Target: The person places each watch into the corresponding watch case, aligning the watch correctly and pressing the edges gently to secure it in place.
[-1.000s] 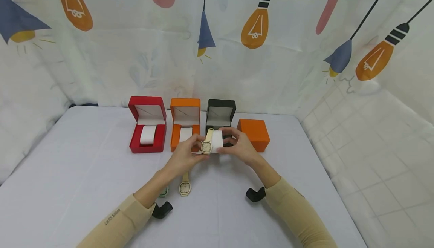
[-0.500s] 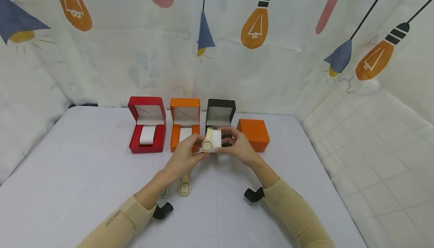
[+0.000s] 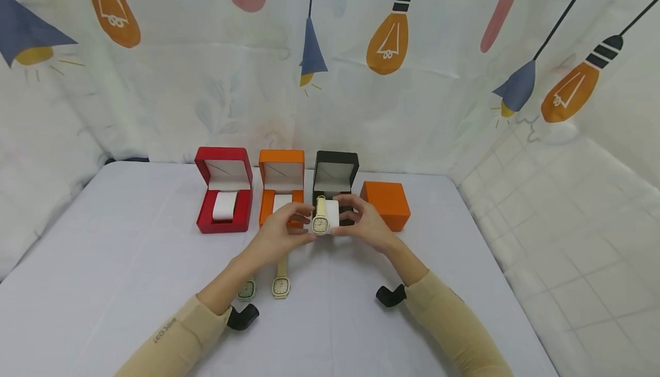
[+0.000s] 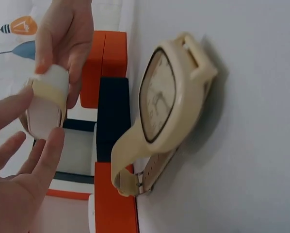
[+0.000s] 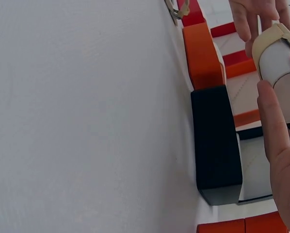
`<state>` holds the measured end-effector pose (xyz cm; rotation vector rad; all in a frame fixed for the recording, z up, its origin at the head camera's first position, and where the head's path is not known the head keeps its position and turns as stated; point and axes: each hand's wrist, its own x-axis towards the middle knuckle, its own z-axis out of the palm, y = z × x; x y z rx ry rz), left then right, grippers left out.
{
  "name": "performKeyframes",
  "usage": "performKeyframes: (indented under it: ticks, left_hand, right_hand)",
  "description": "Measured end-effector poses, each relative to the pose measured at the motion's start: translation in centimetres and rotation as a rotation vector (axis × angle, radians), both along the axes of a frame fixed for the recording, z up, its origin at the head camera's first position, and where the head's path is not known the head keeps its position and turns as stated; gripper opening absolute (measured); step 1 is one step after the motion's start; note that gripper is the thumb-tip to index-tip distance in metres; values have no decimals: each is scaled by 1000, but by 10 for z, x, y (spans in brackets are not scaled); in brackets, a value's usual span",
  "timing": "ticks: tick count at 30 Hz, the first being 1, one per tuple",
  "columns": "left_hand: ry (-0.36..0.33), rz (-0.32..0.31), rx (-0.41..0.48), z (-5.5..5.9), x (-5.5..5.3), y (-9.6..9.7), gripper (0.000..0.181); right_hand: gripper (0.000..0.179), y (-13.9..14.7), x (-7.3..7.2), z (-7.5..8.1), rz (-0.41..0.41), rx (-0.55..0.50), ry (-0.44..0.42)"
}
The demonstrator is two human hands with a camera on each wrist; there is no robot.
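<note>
Since the earlier frame, the cream watch (image 3: 321, 225) and the white cushion (image 3: 332, 216) it wraps have shifted slightly to the right, and the left hand (image 3: 275, 236) has loosened, its forearm edging left so that more of the green watch (image 3: 246, 290) shows. The left hand is now partly open, thumb and fingers spread at the near side of the strap; whether its fingertips touch the strap I cannot tell. The right hand (image 3: 368, 228) pinches the cushion between its thumb and fingers, the watch dial facing the person. Both are held up in front of the open dark box (image 3: 335, 158). To that box's left stand the open orange box (image 3: 266, 208) and the open red box (image 3: 206, 211), each with a white cushion inside; to its right sits the closed orange box (image 3: 385, 205). On the white tabletop (image 3: 129, 262) another cream-coloured watch (image 3: 281, 287) lies near the green one.
</note>
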<state>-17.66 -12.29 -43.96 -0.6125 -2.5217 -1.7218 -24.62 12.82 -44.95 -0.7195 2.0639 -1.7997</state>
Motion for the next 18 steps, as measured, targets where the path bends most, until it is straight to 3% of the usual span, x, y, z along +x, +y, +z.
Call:
performKeyframes:
  ticks: [9, 18]
  left_hand:
    - [-98, -121, 80, 3, -7, -8, 75]
    - [-138, -156, 129, 0, -8, -6, 78]
  right_hand:
    - [71, 3, 2, 2, 36, 14, -1]
    - [74, 5, 5, 3, 70, 42, -8]
